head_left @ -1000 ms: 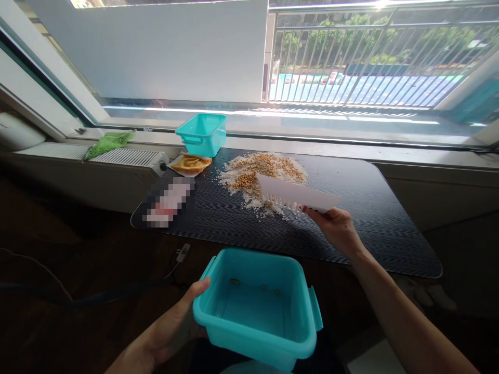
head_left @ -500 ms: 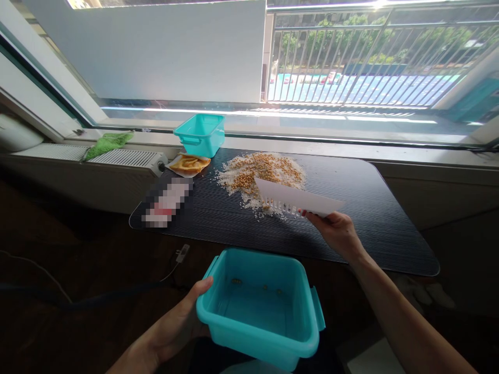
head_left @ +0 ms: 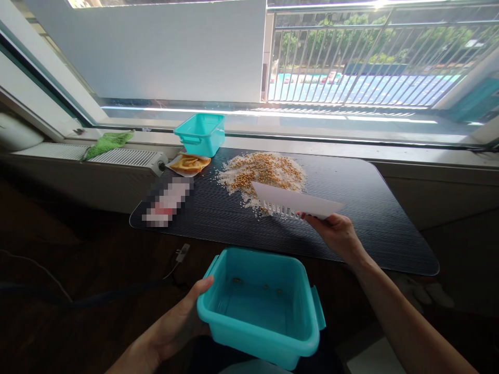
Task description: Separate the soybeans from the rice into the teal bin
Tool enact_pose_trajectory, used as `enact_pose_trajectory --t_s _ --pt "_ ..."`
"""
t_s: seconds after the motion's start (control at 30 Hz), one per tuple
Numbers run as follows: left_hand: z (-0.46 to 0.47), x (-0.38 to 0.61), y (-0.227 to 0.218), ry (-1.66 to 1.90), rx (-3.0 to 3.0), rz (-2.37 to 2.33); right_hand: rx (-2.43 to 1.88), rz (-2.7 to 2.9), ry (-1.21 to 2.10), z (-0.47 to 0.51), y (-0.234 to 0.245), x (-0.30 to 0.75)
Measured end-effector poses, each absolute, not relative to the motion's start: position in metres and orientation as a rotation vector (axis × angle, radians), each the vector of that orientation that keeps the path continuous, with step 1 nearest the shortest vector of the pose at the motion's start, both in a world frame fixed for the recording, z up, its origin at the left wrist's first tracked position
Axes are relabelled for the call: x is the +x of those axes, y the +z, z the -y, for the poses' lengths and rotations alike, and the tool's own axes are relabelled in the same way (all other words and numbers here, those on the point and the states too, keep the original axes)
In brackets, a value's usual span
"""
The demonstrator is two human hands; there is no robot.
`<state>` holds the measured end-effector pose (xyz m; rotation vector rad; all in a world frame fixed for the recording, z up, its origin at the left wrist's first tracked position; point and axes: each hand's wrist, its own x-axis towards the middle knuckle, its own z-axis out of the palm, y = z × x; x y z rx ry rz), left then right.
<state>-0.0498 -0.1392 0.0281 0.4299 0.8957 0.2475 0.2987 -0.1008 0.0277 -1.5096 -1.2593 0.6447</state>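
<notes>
My left hand [head_left: 177, 324] grips the left rim of a turquoise plastic bin [head_left: 263, 340], thumb over the edge. A few yellowish beans lie on the bin's floor, just in front of the table. In my right hand [head_left: 341, 236] is a white slotted piece [head_left: 296, 200], flat on top with a row of slots along its lower edge. It is tilted over the near side of a pile of soybeans and white rice [head_left: 268, 169], spread on a dark table [head_left: 351, 192]. Whether it touches the grains is hard to tell.
A smaller turquoise bin [head_left: 208, 140] stands at the table's back left, by an orange-yellow item on a white wrapper [head_left: 190, 164]. A blurred-out object [head_left: 167, 202] lies at the left. A green cloth [head_left: 109, 143] rests on the radiator [head_left: 130, 158]. Behind is a window sill [head_left: 343, 150].
The white slotted piece has shifted slightly left and down at its left end. The bin and my left hand stay almost in place.
</notes>
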Motion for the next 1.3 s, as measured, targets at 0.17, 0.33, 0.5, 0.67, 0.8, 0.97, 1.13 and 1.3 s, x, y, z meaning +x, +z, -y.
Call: enact_pose_trajectory --t_s 0.17,0.33,0.5,0.67,0.8,0.97,1.13,1.3 --pt "0.141 -0.050 0.025 0.268 0.416 -0.885 -1.498 1.267 0.647 0.102 0.027 0.300" --pt "0.140 -0.051 0.023 0.264 0.410 -0.895 -1.514 1.250 0.644 0.105 0.026 0.304" --pt "0.140 -0.049 0.024 0.259 0.410 -0.887 -1.498 1.258 0.655 0.113 0.026 0.303" --pt "0.139 -0.048 0.025 0.262 0.415 -0.902 -1.497 1.209 0.664 0.110 0.030 0.300" --pt "0.139 -0.049 0.026 0.261 0.425 -0.901 -1.486 1.190 0.696 0.100 0.033 0.294" --pt "0.140 -0.050 0.027 0.258 0.427 -0.889 -1.448 1.225 0.751 0.097 0.038 0.286" --pt "0.138 -0.048 0.029 0.243 0.431 -0.903 -1.455 1.209 0.740 0.099 0.038 0.289" --pt "0.137 -0.047 0.031 0.236 0.431 -0.889 -1.466 1.215 0.762 0.102 0.035 0.290"
